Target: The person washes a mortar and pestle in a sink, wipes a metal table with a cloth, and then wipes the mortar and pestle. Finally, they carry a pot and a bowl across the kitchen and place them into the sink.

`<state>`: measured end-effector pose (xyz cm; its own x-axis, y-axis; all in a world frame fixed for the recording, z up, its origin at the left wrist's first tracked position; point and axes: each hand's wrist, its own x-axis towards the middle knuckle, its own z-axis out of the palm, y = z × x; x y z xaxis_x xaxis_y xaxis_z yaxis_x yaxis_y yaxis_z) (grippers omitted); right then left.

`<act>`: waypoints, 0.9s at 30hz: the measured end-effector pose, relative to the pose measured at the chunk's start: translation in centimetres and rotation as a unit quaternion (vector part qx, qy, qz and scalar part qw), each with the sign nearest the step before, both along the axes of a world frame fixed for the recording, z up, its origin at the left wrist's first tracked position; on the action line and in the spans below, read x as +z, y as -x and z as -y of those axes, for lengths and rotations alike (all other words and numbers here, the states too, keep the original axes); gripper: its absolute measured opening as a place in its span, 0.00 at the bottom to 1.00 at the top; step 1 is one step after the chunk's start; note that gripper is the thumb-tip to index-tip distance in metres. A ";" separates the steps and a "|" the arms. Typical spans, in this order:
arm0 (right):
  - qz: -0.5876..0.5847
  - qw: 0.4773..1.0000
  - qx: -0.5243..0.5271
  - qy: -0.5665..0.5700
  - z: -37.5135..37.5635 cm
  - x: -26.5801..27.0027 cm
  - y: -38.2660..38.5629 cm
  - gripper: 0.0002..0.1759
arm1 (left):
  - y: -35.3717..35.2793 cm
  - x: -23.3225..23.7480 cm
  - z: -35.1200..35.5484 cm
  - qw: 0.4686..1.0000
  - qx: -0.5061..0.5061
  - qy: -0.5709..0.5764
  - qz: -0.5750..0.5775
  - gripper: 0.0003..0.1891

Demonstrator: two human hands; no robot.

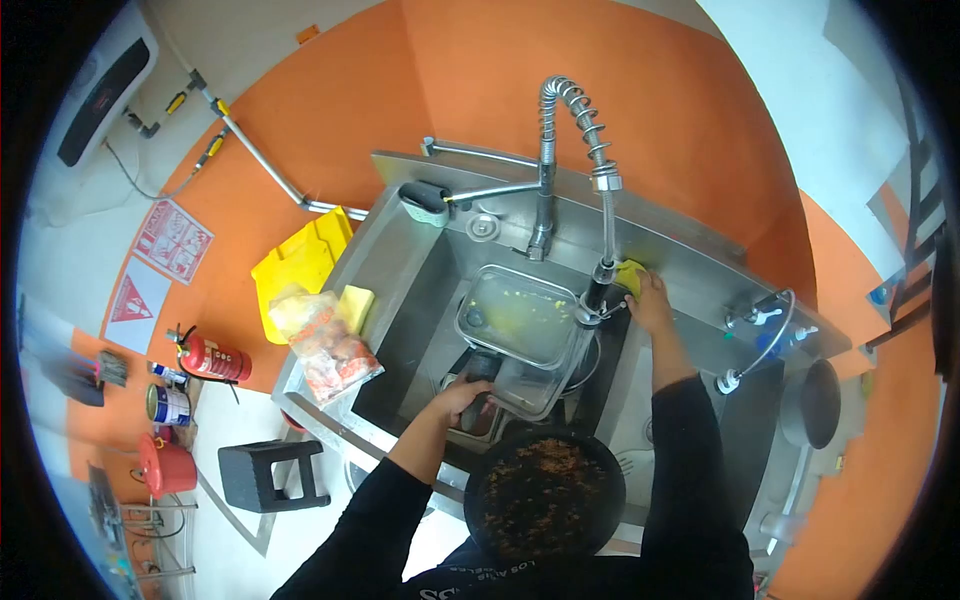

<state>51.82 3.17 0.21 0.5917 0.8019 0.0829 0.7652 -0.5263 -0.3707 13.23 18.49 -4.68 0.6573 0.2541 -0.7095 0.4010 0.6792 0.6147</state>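
Note:
My left hand (462, 397) is wrapped round the black handle of a frying pan (545, 497). The pan is near my body at the sink's front edge, its dark inside facing up and covered in brown food bits. My right hand (650, 303) is closed on a yellow-green sponge (629, 276) at the back of the sink, just right of the spray head (598, 287). Between my hands, a clear rectangular container (520, 312) with cloudy, yellowish water sits in the sink basin. Another clear container (528, 392) lies partly under it.
A spring-hose faucet (547, 165) rises behind the basin. On the left ledge are a plastic bag with orange-red contents (325, 350), a yellow sponge (356, 307) and a green holder (425, 203). A round pot (810, 403) stands far right; a black stool (268, 475) stands on the floor.

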 end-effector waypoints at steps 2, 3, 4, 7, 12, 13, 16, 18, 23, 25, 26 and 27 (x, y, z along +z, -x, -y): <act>0.134 0.990 -0.046 0.001 -0.9 -0.8 -0.1 0.33 | 0.4 0.9 0.8 0.997 0.070 -0.026 0.021 0.23; 0.084 0.994 -0.064 0.035 -1.0 -0.3 0.4 0.33 | 0.7 1.5 1.2 0.996 0.079 -0.029 0.018 0.23; 0.035 0.993 -0.082 0.071 -0.9 -0.2 0.8 0.32 | 0.8 2.1 1.7 0.994 0.094 -0.038 0.041 0.26; 0.094 0.991 -0.070 0.062 -0.3 -3.1 0.8 0.29 | 1.8 3.7 2.0 0.989 0.100 -0.071 0.083 0.28; -0.329 0.938 -0.038 0.099 3.7 6.3 11.7 0.24 | 3.6 8.2 3.4 0.983 0.081 -0.165 0.019 0.30; -0.451 0.886 -0.026 0.107 2.7 11.3 16.9 0.22 | 3.8 8.6 3.6 0.981 0.075 -0.178 0.012 0.32; -0.324 0.923 0.115 -0.172 0.0 7.5 25.6 0.17 | 4.8 8.9 4.2 0.986 0.048 -0.155 0.042 0.37; -0.143 0.934 0.226 -0.238 -3.2 9.6 29.7 0.16 | 5.2 9.6 5.0 0.976 0.014 -0.219 0.011 0.38; -0.272 0.946 0.152 -0.094 -9.4 6.2 31.6 0.13 | 7.4 12.6 4.0 0.824 -0.073 -0.538 -0.164 0.37; -0.376 0.924 0.059 -0.033 -11.2 3.3 31.3 0.17 | 7.9 13.2 4.4 0.842 -0.077 -0.506 -0.173 0.37; -0.378 0.925 0.028 -0.029 -12.0 1.9 31.1 0.19 | 8.1 12.1 4.3 0.836 -0.071 -0.517 -0.170 0.38; -0.381 0.924 -0.003 -0.024 -12.4 1.3 31.4 0.22 | 8.6 11.5 4.3 0.830 -0.066 -0.528 -0.169 0.38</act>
<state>20.39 15.54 1.52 0.4969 0.8050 -0.3242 0.2701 -0.4985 -0.8237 4.63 14.17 6.85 0.5379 0.7933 -0.2852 0.6988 -0.2304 0.6772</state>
